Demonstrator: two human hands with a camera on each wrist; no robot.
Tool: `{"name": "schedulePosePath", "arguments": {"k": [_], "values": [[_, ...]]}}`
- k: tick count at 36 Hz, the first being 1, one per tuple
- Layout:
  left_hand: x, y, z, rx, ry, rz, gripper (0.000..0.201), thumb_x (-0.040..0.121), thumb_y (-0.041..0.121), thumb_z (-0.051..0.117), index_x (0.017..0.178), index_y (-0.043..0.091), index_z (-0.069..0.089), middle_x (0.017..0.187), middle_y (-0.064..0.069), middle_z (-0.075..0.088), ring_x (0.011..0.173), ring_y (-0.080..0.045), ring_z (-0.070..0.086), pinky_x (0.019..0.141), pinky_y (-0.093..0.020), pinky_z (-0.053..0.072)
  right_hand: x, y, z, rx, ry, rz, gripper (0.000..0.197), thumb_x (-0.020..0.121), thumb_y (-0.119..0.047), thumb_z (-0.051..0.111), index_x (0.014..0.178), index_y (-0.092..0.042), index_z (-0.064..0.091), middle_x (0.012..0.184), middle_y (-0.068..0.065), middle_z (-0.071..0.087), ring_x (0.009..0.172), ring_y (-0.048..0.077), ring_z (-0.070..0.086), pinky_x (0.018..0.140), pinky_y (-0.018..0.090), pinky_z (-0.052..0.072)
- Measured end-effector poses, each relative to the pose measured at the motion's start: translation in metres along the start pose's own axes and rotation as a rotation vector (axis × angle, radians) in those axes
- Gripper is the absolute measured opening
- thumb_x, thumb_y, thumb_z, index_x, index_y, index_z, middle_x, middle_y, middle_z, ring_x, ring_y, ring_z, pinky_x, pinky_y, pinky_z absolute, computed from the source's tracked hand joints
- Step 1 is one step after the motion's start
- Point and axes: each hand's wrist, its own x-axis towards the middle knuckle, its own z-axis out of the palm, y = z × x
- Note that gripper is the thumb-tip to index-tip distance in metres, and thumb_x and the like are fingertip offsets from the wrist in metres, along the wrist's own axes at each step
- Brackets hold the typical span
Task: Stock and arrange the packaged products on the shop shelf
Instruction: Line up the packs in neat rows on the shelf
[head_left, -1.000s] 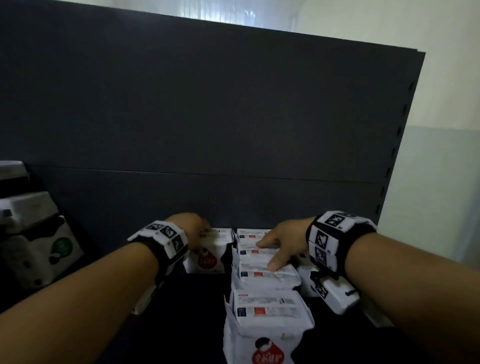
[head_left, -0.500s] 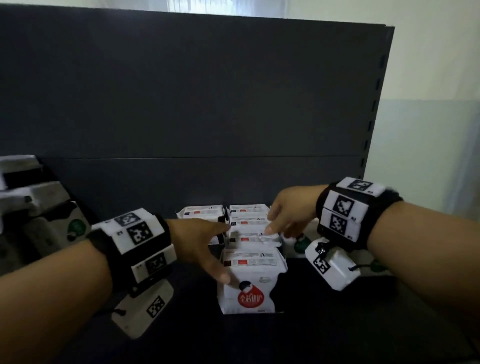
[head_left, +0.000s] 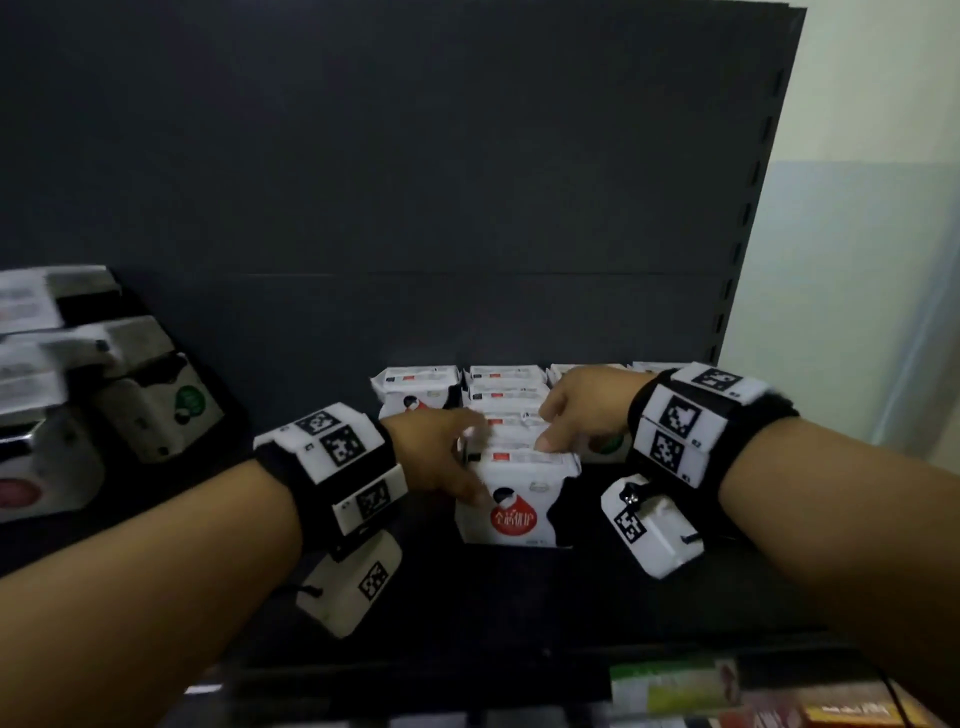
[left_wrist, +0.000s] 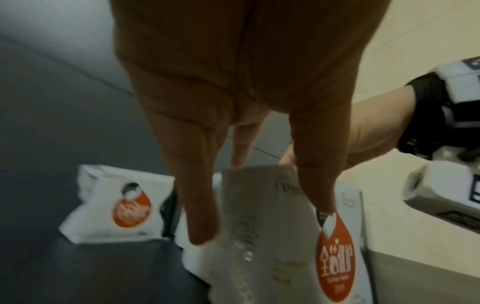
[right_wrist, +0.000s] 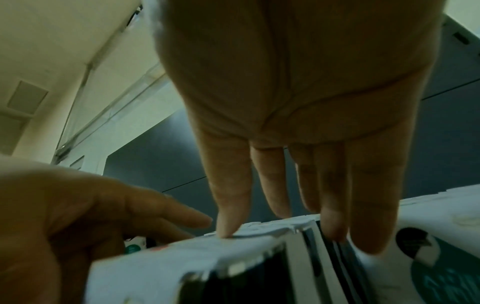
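Observation:
A row of white packs with a red drop logo runs front to back on the dark shelf (head_left: 519, 613). Its front pack (head_left: 519, 504) (left_wrist: 335, 257) (right_wrist: 182, 265) stands upright. My left hand (head_left: 441, 457) (left_wrist: 259, 205) lies with straight fingers against that pack's left side and the thumb on its front face. My right hand (head_left: 571, 415) (right_wrist: 280, 201) rests on the row from the right, thumb on a pack's top edge, straight fingers down its right side. One more red-logo pack (head_left: 415, 389) (left_wrist: 116, 205) stands at the back left.
White packs with a green logo (head_left: 608, 447) (right_wrist: 454, 267) stand just right of the row. A blurred stack of green-logo and red-logo packs (head_left: 166, 405) fills the shelf's left end. The dark back panel (head_left: 467, 182) rises behind. Coloured products (head_left: 675, 686) lie on the shelf below.
My left hand left the back-left pack and came to the front pack's left side. My right hand slid forward along the row. The view pulled back from the shelf.

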Motion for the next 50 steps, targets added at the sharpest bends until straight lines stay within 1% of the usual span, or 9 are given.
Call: {"name": "schedulePosePath", "arguments": {"k": [3,7,15,19,23,28,33,40,50], "values": [[-0.02,-0.002,-0.003,0.035,0.089,-0.033,0.083,0.07,0.042,0.079,0.141,0.032,0.037,0.142,0.008,0.045,0.126,-0.013,0.044,0.101,-0.025,0.035,-0.01,-0.002,0.0,-0.009,0.103,-0.032,0.048,0.083,-0.031,0.074,0.115,0.004,0.065,0.117,0.017,0.066,0.105,0.032,0.063,0.092,0.038,0.051],[-0.05,-0.013,-0.006,0.121,0.171,-0.167,0.08,0.07,0.048,0.077,0.139,0.029,0.042,0.136,0.002,0.052,0.121,-0.017,0.05,0.102,-0.027,0.038,-0.024,-0.014,-0.001,-0.055,0.236,-0.173,0.043,0.085,-0.037,0.07,0.12,-0.012,0.066,0.126,0.002,0.061,0.114,0.02,0.057,0.093,0.029,0.045],[-0.107,-0.036,-0.003,0.06,0.38,-0.345,0.053,0.078,0.041,0.073,0.125,0.019,0.059,0.118,0.0,0.064,0.107,-0.018,0.058,0.083,-0.022,0.041,-0.038,-0.047,0.014,0.09,0.283,-0.383,0.027,0.085,-0.036,0.069,0.104,-0.018,0.072,0.106,-0.006,0.065,0.098,0.013,0.058,0.086,0.031,0.048],[-0.134,-0.044,-0.009,0.067,0.489,-0.379,0.039,0.082,0.038,0.07,0.116,0.019,0.065,0.11,0.001,0.067,0.102,-0.017,0.06,0.082,-0.024,0.043,-0.044,-0.053,0.023,0.169,0.259,-0.41,0.019,0.085,-0.033,0.069,0.094,-0.017,0.073,0.098,-0.003,0.069,0.092,0.02,0.066,0.088,0.038,0.052],[-0.159,-0.053,-0.022,0.086,0.612,-0.422,0.032,0.083,0.037,0.069,0.11,0.019,0.068,0.108,-0.001,0.067,0.099,-0.019,0.06,0.08,-0.025,0.044,-0.047,-0.06,0.022,0.167,0.273,-0.442,0.016,0.088,-0.028,0.065,0.082,-0.015,0.072,0.086,-0.002,0.068,0.087,0.022,0.065,0.077,0.034,0.051],[-0.188,-0.077,-0.019,0.121,0.594,-0.569,0.032,0.083,0.041,0.067,0.107,0.02,0.07,0.11,-0.002,0.066,0.102,-0.021,0.059,0.088,-0.033,0.049,-0.042,-0.082,0.021,0.183,0.259,-0.502,0.017,0.089,-0.025,0.064,0.082,-0.011,0.07,0.084,0.005,0.069,0.084,0.021,0.063,0.073,0.032,0.047],[-0.222,-0.1,-0.027,0.144,0.567,-0.644,0.028,0.084,0.038,0.066,0.104,0.018,0.07,0.109,0.0,0.067,0.098,-0.017,0.06,0.079,-0.022,0.042,-0.032,-0.113,0.031,0.279,0.212,-0.569,0.023,0.088,-0.027,0.067,0.066,-0.022,0.061,0.067,-0.006,0.058,0.061,0.011,0.052,0.066,0.027,0.044],[-0.256,-0.144,-0.065,0.182,0.627,-0.743,0.031,0.079,0.043,0.069,0.095,0.017,0.074,0.095,-0.003,0.071,0.083,-0.018,0.063,0.07,-0.024,0.045,-0.03,-0.174,0.041,0.228,0.206,-0.635,0.016,0.089,-0.031,0.065,0.076,-0.023,0.064,0.089,-0.001,0.067,0.089,0.017,0.061,0.083,0.035,0.052],[-0.259,-0.244,-0.123,0.21,0.665,-0.707,0.03,0.08,0.042,0.069,0.097,0.018,0.071,0.096,-0.002,0.068,0.081,-0.017,0.058,0.069,-0.027,0.042,-0.004,-0.261,0.054,0.228,0.246,-0.535,0.014,0.089,-0.033,0.064,0.081,-0.022,0.067,0.081,-0.007,0.062,0.075,0.009,0.056,0.065,0.026,0.046]]}}
